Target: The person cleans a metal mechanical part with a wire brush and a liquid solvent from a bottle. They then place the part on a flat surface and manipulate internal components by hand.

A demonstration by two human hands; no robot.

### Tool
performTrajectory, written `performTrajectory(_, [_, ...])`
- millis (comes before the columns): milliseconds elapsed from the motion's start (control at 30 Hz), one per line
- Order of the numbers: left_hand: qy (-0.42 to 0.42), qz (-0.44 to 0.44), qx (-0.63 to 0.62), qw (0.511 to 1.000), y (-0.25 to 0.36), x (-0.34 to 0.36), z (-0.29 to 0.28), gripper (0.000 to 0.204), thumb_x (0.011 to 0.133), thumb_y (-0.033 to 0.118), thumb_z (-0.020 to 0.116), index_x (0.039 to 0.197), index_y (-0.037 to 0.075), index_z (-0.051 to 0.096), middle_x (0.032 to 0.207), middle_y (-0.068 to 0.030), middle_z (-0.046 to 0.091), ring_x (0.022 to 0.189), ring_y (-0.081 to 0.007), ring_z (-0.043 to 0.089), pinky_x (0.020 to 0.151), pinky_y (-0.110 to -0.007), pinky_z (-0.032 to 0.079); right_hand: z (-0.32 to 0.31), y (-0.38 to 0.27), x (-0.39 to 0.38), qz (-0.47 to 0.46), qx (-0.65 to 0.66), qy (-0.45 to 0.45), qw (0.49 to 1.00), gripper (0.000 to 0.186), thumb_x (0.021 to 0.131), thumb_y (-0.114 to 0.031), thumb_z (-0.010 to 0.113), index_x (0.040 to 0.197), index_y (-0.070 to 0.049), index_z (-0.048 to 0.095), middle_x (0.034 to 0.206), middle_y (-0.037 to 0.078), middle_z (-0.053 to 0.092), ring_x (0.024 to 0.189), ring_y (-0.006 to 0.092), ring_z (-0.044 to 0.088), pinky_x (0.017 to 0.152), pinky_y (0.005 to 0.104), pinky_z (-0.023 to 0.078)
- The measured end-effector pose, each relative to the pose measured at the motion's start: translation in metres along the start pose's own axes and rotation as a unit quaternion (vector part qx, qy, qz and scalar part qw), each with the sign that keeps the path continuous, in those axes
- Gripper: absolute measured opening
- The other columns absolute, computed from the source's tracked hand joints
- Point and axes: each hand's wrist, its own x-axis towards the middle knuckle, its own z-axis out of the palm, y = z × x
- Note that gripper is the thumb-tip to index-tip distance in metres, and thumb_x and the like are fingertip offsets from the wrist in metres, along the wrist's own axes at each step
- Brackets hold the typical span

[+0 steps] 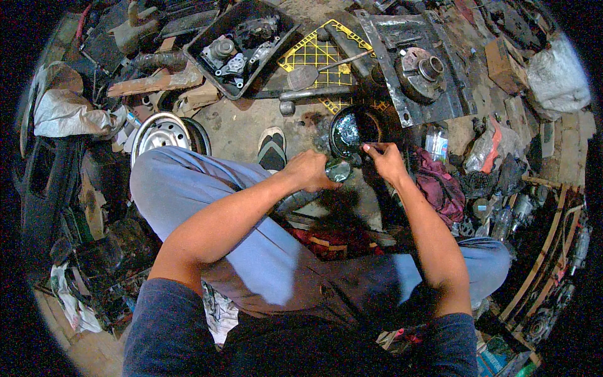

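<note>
Between my knees is a round black pan (338, 151) with wet, glossy dark liquid inside. My right hand (387, 161) is closed at its near right rim, with thumb and fingertips pinched there. Just below the pan's near edge, my left hand (309, 171) grips a small round cup (338, 170) with a shiny, greenish-grey opening. The cup is close to the pan; whether they touch I cannot tell. My left fingers are partly hidden around the cup's side.
Beyond the pan lie a yellow plastic grate (320, 50), a mallet (303, 76) and a metal plate bearing a round hub (422, 72). A black tray (235, 91) holds metal parts. At left is a wheel rim (160, 135); at right, a maroon cloth (438, 185).
</note>
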Motion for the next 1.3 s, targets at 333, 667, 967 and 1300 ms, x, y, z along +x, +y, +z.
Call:
performTrajectory(333, [0.004, 0.005, -0.004, 1.000, -0.002, 0.002, 0.002, 0.066, 0.072, 0.055, 0.080, 0.091, -0.008, 0.073, 0.092, -0.0287, 0.072, 0.090, -0.0419, 0.072, 0.084, -0.048, 0.058, 0.000, -0.011, -0.004, 0.045, 0.054, -0.033, 0.997, 0.037, 0.100, -0.027, 0.061, 0.117, 0.005, 0.068, 0.114, 0.022, 0.071, 0.107, 0.0337, 0.068, 0.096, 0.0421, 0.049])
performTrajectory(667, [0.024, 0.013, 0.000, 1.000, -0.007, 0.004, 0.010, 0.066, 0.073, 0.054, 0.080, 0.092, -0.008, 0.073, 0.095, -0.0302, 0.071, 0.094, -0.0416, 0.071, 0.086, -0.047, 0.057, -0.001, -0.014, -0.003, 0.067, 0.068, -0.042, 0.995, 0.040, 0.101, -0.029, 0.058, 0.122, 0.004, 0.066, 0.109, 0.024, 0.072, 0.102, 0.0375, 0.070, 0.095, 0.0429, 0.051])
performTrajectory(967, [0.016, 0.010, -0.004, 1.000, -0.003, 0.002, 0.007, 0.066, 0.072, 0.055, 0.080, 0.094, -0.007, 0.073, 0.096, -0.0288, 0.072, 0.094, -0.0418, 0.071, 0.087, -0.047, 0.057, 0.000, -0.020, -0.023, -0.298, -0.135, 0.061, 0.943, 0.052, 0.089, 0.004, 0.060, 0.137, -0.017, 0.062, 0.111, 0.026, 0.068, 0.101, 0.0446, 0.065, 0.090, 0.0448, 0.052])
performTrajectory(1300, [-0.001, 0.002, -0.013, 1.000, -0.001, 0.003, 0.002, 0.068, 0.074, 0.056, 0.079, 0.096, -0.008, 0.073, 0.097, -0.0293, 0.071, 0.095, -0.0417, 0.071, 0.088, -0.048, 0.057, -0.001, -0.012, -0.029, -0.380, -0.213, 0.101, 0.895, 0.060, 0.078, 0.010, 0.061, 0.132, -0.015, 0.065, 0.108, 0.021, 0.066, 0.097, 0.0417, 0.063, 0.088, 0.0474, 0.052])
